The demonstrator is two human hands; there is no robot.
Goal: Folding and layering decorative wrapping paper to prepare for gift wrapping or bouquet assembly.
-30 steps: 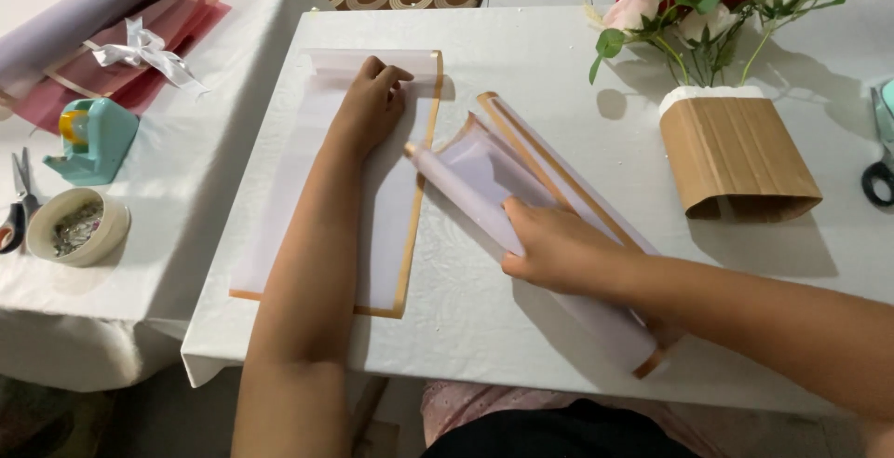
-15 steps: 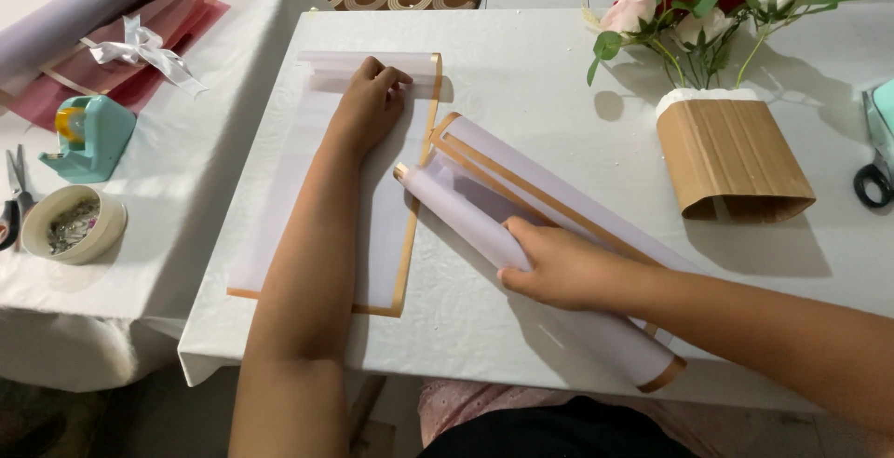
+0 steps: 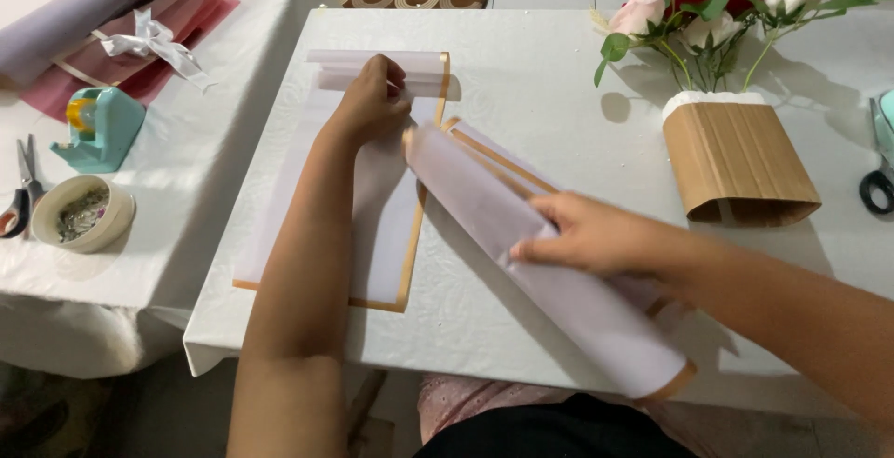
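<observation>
Translucent white wrapping paper with a gold edge, two pieces on the white worktop [image 3: 521,76]. Flat sheet [image 3: 372,207] lay with its long axis running away from the person, far end curled up into a small loose roll. Left hand [image 3: 371,100] pressed down on that far end, fingers bent over the curl, palm on the sheet. Paper roll [image 3: 540,253] lay diagonal: far end pointed up-left, touching the flat sheet's right edge just beside the left hand; near end pointed down-right, overhanging the worktop's near edge. Right hand [image 3: 596,235] rested on the roll's middle, fingers spread flat over it, not clenched. Partly unrolled flap lay beneath the roll on its right side. Cardboard-wrapped bouquet [image 3: 726,95] stood further right, well apart. Tape dispenser [image 3: 98,127] sat on the left table.
</observation>
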